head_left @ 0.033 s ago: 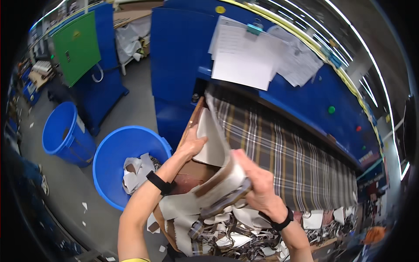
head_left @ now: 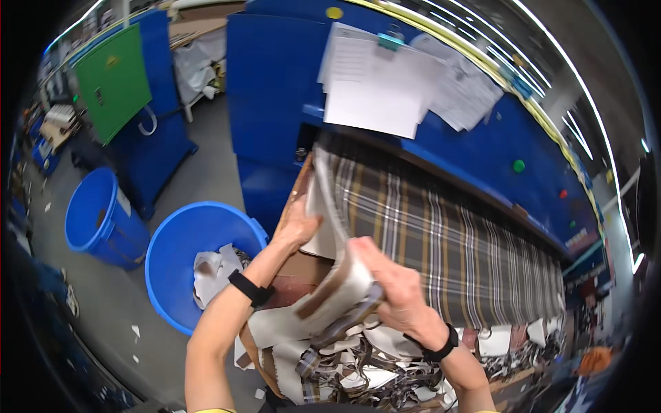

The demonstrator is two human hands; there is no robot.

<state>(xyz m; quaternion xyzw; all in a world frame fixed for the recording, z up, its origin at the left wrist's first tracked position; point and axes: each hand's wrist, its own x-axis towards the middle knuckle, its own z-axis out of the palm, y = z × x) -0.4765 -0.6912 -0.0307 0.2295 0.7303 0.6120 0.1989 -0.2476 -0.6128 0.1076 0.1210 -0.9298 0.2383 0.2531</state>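
A long sheet of brown plaid fabric (head_left: 441, 248) with a white backing lies across the work surface. Its left end is lifted and folded back, so the pale underside (head_left: 322, 206) shows. At that end my left hand (head_left: 297, 227) is closed on the sheet's edge, thumb over the pale side and the other fingers partly hidden. My right hand (head_left: 396, 286) is closed around a raised strip at the near left corner; its fingertips are hidden behind the material. The strip (head_left: 337, 296) looks blurred and hangs toward a heap of cut scraps (head_left: 372, 368).
To the left, a large blue bin (head_left: 162, 275) holds white scraps, with a smaller blue bin (head_left: 86, 227) beyond it. A blue machine (head_left: 275, 82) stands behind the fabric, with clipped papers (head_left: 379, 89) on it. A wooden edge (head_left: 292, 196) runs beside my left hand.
The view has shifted slightly. My right hand and the strip in it have moved a little to the left. Both hands keep their hold.
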